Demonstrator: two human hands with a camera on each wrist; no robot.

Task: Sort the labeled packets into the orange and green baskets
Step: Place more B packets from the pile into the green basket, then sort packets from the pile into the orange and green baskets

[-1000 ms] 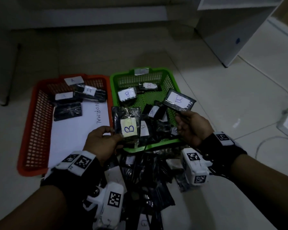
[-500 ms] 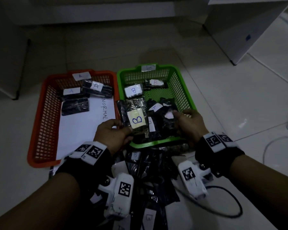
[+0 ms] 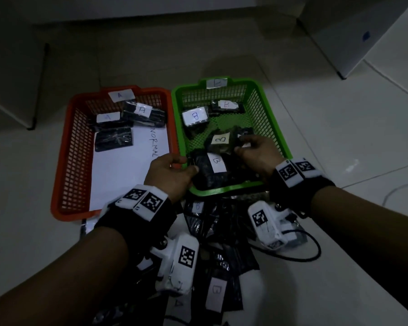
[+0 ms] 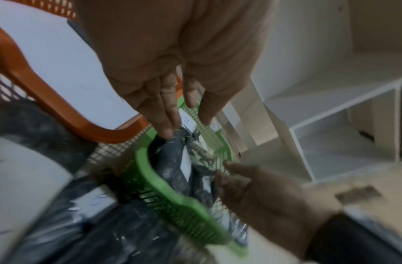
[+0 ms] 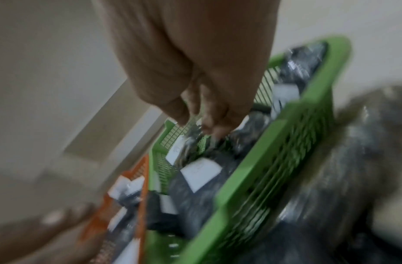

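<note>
The orange basket (image 3: pixel 64 161) holds three black packets labeled A. The green basket (image 3: pixel 222 190) beside it holds several labeled B. My left hand (image 3: pixel 189 164) reaches over the green basket's near left corner. Its fingers are straight and touch the edge of a black packet with a white B label (image 3: pixel 216 162); in the left wrist view the thumb stands apart from the fingers (image 4: pixel 168 125). My right hand (image 3: pixel 240 145) is inside the basket at mid right, thumb and curled fingers pinching the edge of a black packet beside the yellow-labeled B packet (image 3: pixel 222 140). The right wrist view is blurred.
A pile of unsorted black packets (image 3: pixel 222 255) lies on the floor between my forearms, just in front of the green basket. A white sheet marked NORMAL (image 3: pixel 127 175) lines the orange basket. A black cable (image 3: pixel 292 257) loops on the tiles at right; a white cabinet (image 3: pixel 353 31) stands far right.
My right hand lowered its B packet into the green basket and moved deeper in. The left hand let go of the yellow-labeled B packet, which now lies in the basket's middle.
</note>
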